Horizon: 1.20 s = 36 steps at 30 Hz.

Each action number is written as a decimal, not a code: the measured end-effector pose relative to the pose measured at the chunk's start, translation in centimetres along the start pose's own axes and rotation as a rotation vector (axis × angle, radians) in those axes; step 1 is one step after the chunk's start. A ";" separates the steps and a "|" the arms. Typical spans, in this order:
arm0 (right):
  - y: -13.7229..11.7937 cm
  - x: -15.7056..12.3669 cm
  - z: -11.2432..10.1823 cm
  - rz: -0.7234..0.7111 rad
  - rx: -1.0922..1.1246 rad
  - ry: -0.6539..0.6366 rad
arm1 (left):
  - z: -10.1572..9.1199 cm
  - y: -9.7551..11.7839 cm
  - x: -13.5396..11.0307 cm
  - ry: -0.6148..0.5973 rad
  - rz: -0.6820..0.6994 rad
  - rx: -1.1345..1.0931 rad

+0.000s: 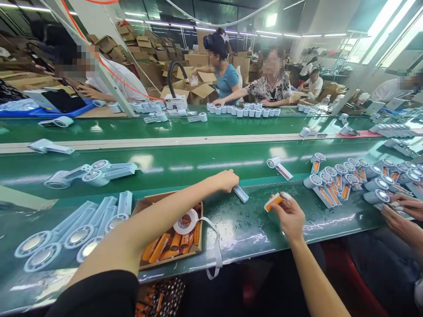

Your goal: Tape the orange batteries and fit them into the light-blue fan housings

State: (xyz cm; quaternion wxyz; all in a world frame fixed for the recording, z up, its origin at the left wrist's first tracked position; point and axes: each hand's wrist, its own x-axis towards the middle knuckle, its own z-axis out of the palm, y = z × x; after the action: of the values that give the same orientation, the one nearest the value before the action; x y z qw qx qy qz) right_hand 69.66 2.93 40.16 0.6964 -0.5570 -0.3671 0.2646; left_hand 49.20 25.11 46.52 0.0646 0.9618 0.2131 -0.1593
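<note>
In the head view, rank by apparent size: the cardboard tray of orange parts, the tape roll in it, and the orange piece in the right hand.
1. Cardboard tray, clearly largest.
2. Tape roll.
3. Orange piece in the right hand; it looks smallest, though fingers partly cover it.

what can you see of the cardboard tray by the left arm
The cardboard tray is a shallow, open brown box lying flat on the green table edge, partly hidden under the left forearm. It holds orange cylindrical pieces and a roll of white tape whose loose end trails over the table's edge.
</note>
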 end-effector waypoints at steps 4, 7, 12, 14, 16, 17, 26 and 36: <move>-1.4 3.2 5.0 -0.152 -0.198 -0.220 | -1.7 -0.5 0.6 -0.038 0.005 -0.050; -1.4 4.4 7.2 -0.248 -0.547 -0.387 | -2.4 -0.6 0.2 -0.017 -0.025 -0.068; -1.5 4.1 8.2 -0.255 -0.956 -0.543 | -1.8 0.0 -0.4 0.039 -0.091 -0.081; -2.0 4.0 8.6 -0.249 -1.065 -0.599 | -1.5 0.2 -0.4 0.061 -0.116 -0.089; -2.6 4.2 9.1 -0.237 -1.175 -0.673 | -1.2 0.5 -0.4 0.086 -0.143 -0.097; -3.0 4.3 9.4 -0.229 -1.227 -0.709 | -1.0 0.6 -0.4 0.097 -0.155 -0.102; -4.8 5.1 13.2 -0.173 -1.509 -0.919 | -0.9 0.8 -0.1 0.124 -0.206 -0.195; -6.1 5.4 11.7 -0.189 -1.474 -0.930 | -2.3 2.8 -2.1 0.141 -0.259 -0.185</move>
State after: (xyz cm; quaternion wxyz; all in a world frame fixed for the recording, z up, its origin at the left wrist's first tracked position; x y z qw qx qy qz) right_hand 63.18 12.45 48.52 -0.0422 -0.6680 -0.7360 0.1014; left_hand 49.23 22.24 49.53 0.1168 0.9251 0.3528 -0.0782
